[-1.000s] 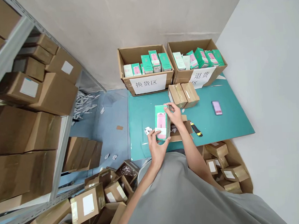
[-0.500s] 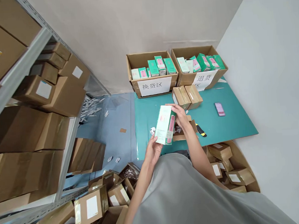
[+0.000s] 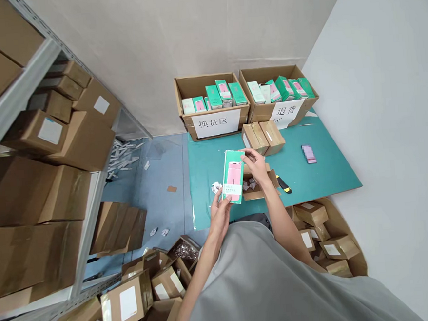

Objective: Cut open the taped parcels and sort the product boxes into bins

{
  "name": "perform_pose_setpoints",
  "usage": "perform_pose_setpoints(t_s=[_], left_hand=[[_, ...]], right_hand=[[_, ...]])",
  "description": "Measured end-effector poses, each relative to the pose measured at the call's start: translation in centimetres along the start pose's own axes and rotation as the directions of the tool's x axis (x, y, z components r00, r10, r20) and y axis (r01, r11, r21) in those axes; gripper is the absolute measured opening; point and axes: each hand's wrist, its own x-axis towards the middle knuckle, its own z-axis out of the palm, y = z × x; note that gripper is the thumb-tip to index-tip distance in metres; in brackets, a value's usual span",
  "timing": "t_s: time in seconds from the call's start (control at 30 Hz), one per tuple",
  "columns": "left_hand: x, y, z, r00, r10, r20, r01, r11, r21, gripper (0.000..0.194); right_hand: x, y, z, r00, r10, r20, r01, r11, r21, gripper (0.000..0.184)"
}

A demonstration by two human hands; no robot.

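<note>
Between my hands is a green product box (image 3: 234, 176) with a pink picture and a pale band on its front, held over the table in front of me. My left hand (image 3: 220, 213) grips its lower left corner, thumb on the front. My right hand (image 3: 254, 163) pinches the upper right corner. Behind my right hand, an opened small carton (image 3: 255, 195) with crumpled paper inside rests on the teal table (image 3: 213, 153). A black and yellow utility knife (image 3: 284, 185) lies to its right. Crumpled paper (image 3: 216, 186) is left of the box.
Two large cartons with paper signs, the left carton (image 3: 185, 121) and the right carton (image 3: 255, 112), hold similar boxes. Two taped parcels (image 3: 262, 137) sit before them. A purple pixelated item (image 3: 309, 154) lies at right. A shelf (image 3: 79, 258) with cartons stands left; parcels (image 3: 127, 303) pile below.
The box has been turned in my hands: its pale side faced me before, and now the green face with the pink picture does. The view has shifted slightly.
</note>
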Motion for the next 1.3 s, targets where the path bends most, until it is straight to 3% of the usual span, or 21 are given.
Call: perform_pose_setpoints(t_s=[0.2,0.5,0.6,0.7,0.8,0.9,1.07,1.2,1.3], left_hand=[[-0.1,0.0,0.4,1.0,0.015,0.008,-0.014,0.999,-0.043,0.062],[0.7,0.1,0.1,0.972,-0.186,0.145,0.21,0.961,-0.18,0.046],[0.9,0.0,0.3,0.969,-0.181,0.166,0.206,0.967,-0.149,0.041],[0.7,0.0,0.8,0.977,-0.12,0.175,0.141,0.983,-0.115,0.052],[0.4,-0.2,1.3,0.988,-0.034,0.147,0.044,0.997,-0.064,0.078],[0.4,-0.6,1.5,0.996,0.008,0.09,-0.007,1.0,-0.009,0.09],[1.1,-0.6,0.8,0.998,-0.04,0.038,0.042,0.997,-0.059,0.058],[1.2,0.2,0.5,0.992,-0.104,0.07,0.116,0.97,-0.214,0.046],[0.9,0.9,0.6,0.971,-0.218,0.096,0.237,0.925,-0.296,0.041]], right_hand=[[-0.2,-0.5,-0.6,1.0,0.012,-0.008,-0.013,1.0,-0.005,0.05],[-0.3,-0.1,-1.5,0.991,0.043,0.128,-0.05,0.997,0.052,0.068],[-0.1,0.2,-1.6,0.996,0.049,0.079,-0.055,0.995,0.077,0.063],[0.4,0.5,-2.0,0.999,0.021,-0.03,-0.02,0.999,0.039,0.056],[0.9,0.6,-2.4,0.992,-0.005,-0.126,0.002,1.0,-0.026,0.051],[0.8,0.4,-2.1,0.989,-0.007,-0.148,-0.008,0.994,-0.105,0.05],[0.5,-0.5,-0.9,0.997,0.003,-0.074,-0.013,0.99,-0.141,0.055],[0.8,-0.6,-1.2,1.0,0.023,-0.014,-0.023,0.999,-0.036,0.057],[0.8,-0.3,-1.5,0.997,0.043,0.06,-0.046,0.997,0.06,0.055]])
